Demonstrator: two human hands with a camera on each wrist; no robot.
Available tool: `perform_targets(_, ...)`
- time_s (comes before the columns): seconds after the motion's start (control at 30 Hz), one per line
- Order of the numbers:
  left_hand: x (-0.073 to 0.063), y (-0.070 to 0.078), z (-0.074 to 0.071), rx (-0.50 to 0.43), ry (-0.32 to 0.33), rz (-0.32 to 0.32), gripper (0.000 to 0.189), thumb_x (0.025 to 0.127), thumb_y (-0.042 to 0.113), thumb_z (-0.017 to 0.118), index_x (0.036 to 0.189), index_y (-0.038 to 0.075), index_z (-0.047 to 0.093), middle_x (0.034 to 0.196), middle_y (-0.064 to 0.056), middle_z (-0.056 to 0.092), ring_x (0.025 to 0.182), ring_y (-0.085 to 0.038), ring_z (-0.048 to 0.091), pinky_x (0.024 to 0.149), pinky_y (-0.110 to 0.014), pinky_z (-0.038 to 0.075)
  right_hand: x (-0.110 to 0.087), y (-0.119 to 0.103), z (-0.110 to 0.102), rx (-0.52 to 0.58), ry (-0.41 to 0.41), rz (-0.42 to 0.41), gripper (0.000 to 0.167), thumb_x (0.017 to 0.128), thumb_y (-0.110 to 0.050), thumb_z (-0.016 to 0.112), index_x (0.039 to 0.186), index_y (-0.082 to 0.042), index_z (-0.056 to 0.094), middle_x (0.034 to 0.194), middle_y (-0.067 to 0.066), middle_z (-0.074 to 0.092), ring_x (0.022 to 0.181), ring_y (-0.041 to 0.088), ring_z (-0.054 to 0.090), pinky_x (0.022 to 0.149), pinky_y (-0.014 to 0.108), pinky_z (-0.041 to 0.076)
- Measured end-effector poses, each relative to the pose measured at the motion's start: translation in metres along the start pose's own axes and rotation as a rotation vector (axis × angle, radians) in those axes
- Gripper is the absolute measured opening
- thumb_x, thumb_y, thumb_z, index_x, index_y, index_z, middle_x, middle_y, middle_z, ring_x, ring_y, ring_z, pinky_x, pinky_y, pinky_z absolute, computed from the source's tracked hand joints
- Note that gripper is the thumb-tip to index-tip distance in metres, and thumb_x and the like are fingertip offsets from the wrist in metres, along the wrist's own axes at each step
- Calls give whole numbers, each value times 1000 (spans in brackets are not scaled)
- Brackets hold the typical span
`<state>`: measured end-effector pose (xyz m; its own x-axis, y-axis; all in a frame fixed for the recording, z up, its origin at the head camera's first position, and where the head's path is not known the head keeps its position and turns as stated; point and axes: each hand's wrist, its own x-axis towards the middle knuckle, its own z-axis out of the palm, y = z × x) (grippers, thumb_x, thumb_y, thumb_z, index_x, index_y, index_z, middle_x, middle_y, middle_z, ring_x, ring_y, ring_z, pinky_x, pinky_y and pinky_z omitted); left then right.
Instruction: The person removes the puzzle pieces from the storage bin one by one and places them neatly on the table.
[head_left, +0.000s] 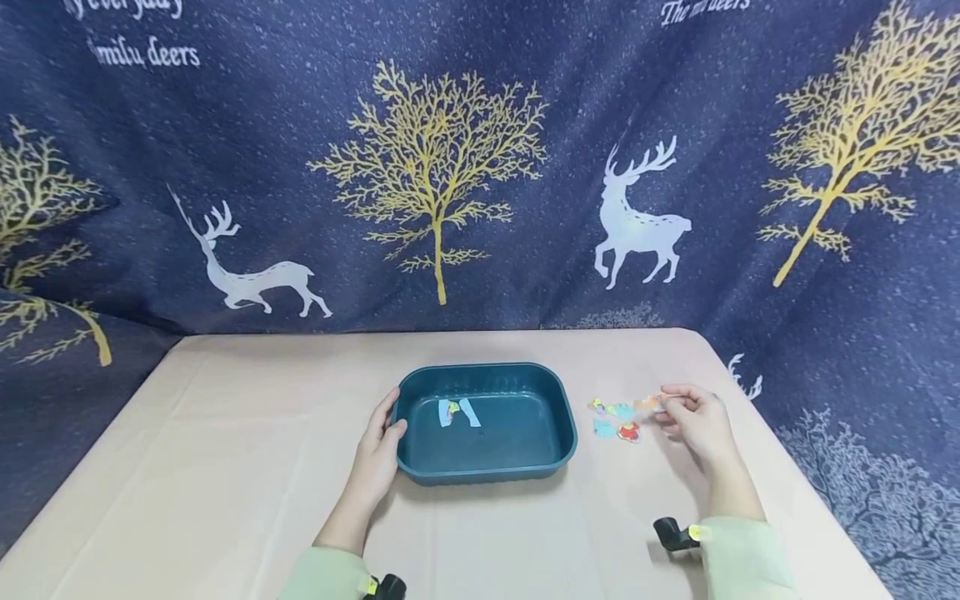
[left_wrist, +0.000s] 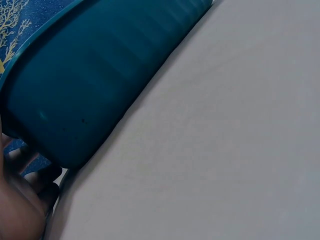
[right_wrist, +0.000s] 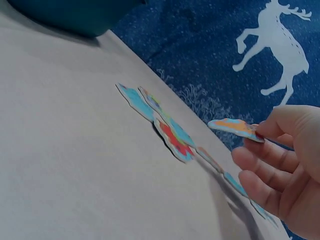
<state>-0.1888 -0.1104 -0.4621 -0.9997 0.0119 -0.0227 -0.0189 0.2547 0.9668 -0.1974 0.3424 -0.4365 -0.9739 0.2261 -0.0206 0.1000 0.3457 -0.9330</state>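
A teal rectangular plastic tub (head_left: 487,477) stands on the table in the head view. My left hand (head_left: 377,460) grips its left rim, the thumb over the edge and the fingers along the outer wall. Inside the tub lie a few light-blue puzzle pieces (head_left: 469,412). To the right of the tub, my right hand (head_left: 703,429) pinches an orange and light-blue puzzle piece (right_wrist: 234,128) between thumb and fingers, raised above the tabletop. Below it lie several flat puzzle pieces, among them a red one (head_left: 628,432) and a light-blue one (right_wrist: 136,101).
A pale cloth covers the table (head_left: 247,467). Behind it hangs a dark blue curtain (head_left: 510,250) printed with white deer and yellow trees. Black wrist-camera mounts (head_left: 675,534) sit by both green sleeves (head_left: 746,557).
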Motion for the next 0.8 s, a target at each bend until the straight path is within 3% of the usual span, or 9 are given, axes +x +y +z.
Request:
perform_targets(0.57,0,1,0,-12,3,2,49,102,24,35,150,28,24,159,-1,18,146,-29,17,118,-50,18,-2,5,-9,-126,-58,100,41,94,-12,50,128,10,45,82,-7,63,70,1,64,58,22,57)
perform_targets(0.8,0,1,0,-9,4,-3,49,102,24,35,150,29,23,159,-1,17,146,-29,18,118,-50,18,-4,4,-9,-188,-7,117,43,96,-23,50,124,10,51,80,-9,62,69,-1,59,58,20,55)
